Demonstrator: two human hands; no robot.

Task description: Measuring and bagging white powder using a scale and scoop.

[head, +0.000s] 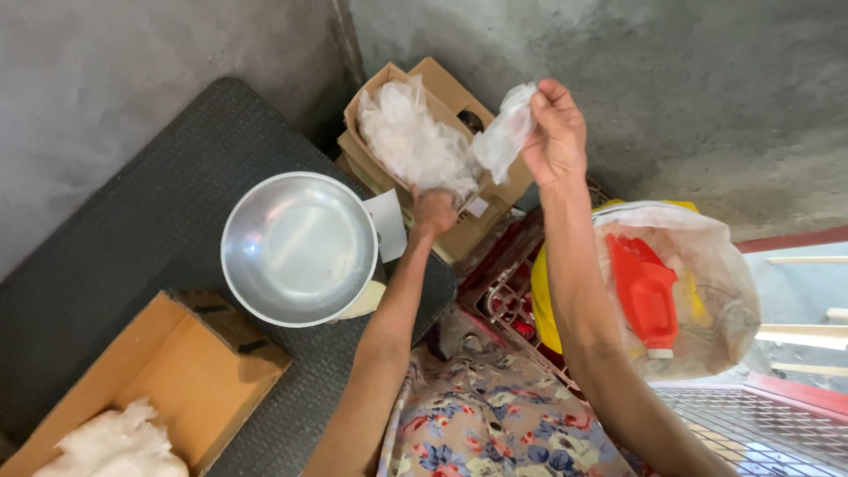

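Two hands at a carton of white fluffy fibre

The left hand [433, 210] is closed on the fibre mass [413, 141] in the cardboard carton [459, 97], which lies at 12 o'clock from the fingers, long axis running 11 to 5. The right hand [555, 132] pinches a hanging tuft [503, 134], pointing down toward 7; this hand is nearer it. A metal bowl [299, 247] sits at 9.

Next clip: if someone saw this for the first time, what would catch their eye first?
Most likely the two hands at top centre: the right hand lifts a small clear plastic bag, while the left hand reaches into an open cardboard box stuffed with white plastic bags. Next comes the shiny metal bowl on the dark mat at centre left. At right, a red container shows through a clear sack.
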